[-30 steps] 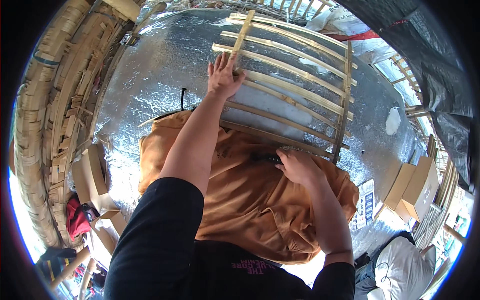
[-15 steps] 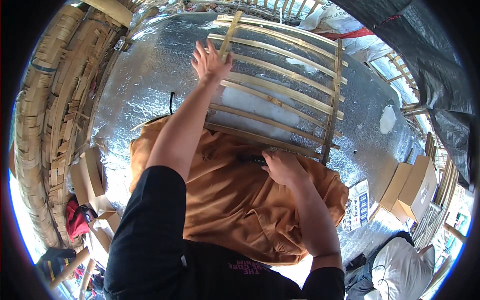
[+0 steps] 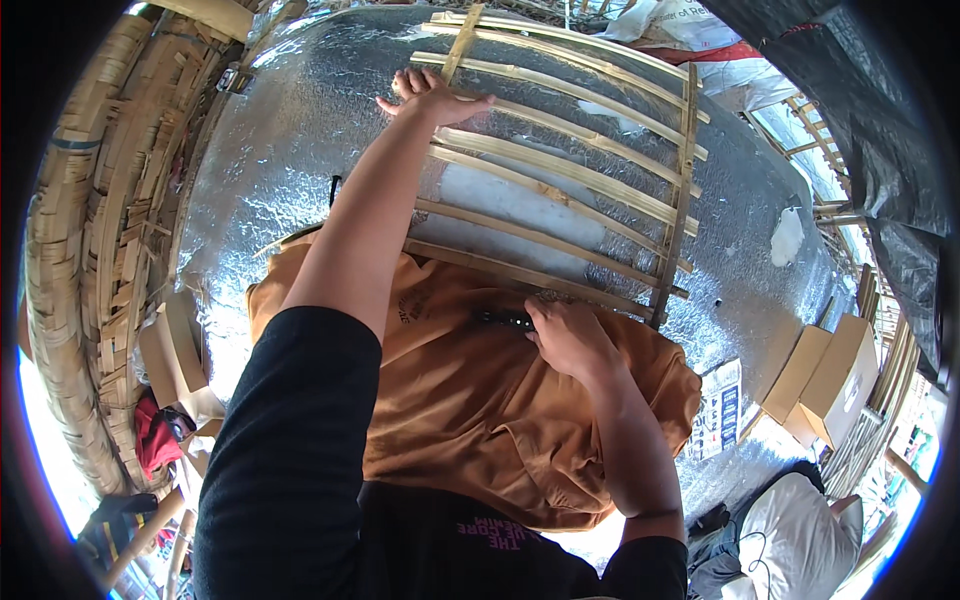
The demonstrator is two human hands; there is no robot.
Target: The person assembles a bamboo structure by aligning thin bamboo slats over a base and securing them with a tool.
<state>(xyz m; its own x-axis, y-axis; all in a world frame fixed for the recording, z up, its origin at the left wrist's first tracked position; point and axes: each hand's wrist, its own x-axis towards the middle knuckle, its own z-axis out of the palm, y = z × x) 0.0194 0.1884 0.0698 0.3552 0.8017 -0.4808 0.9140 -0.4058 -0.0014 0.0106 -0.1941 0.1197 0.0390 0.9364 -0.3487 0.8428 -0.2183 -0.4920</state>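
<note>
A frame of pale bamboo slats (image 3: 560, 190) with crosspieces lies on a silvery, foil-like surface. My left hand (image 3: 432, 102) reaches over its far left part, palm down with fingers spread, touching or just above the slats beside the left crosspiece (image 3: 463, 45). Nothing shows in its grasp. A brown garment (image 3: 450, 400) is heaped at the frame's near edge, up against me. On top of the cloth, my right hand (image 3: 575, 342) is closed at the end of a small, dark object (image 3: 503, 318) with shiny spots. Its kind is unclear, and the fingers partly cover it.
Woven bamboo rolls (image 3: 60, 260) line the left side. Cardboard boxes stand at left (image 3: 178, 355) and right (image 3: 825, 380). Dark plastic sheeting (image 3: 860, 130) hangs at upper right. A printed sheet (image 3: 718, 410) lies beside the garment, and a white sack-like bundle (image 3: 800, 530) is at lower right.
My left hand has turned at the wrist, its fingers now spread sideways across the slats. The right hand stays at the dark object. The whole view has shifted slightly.
</note>
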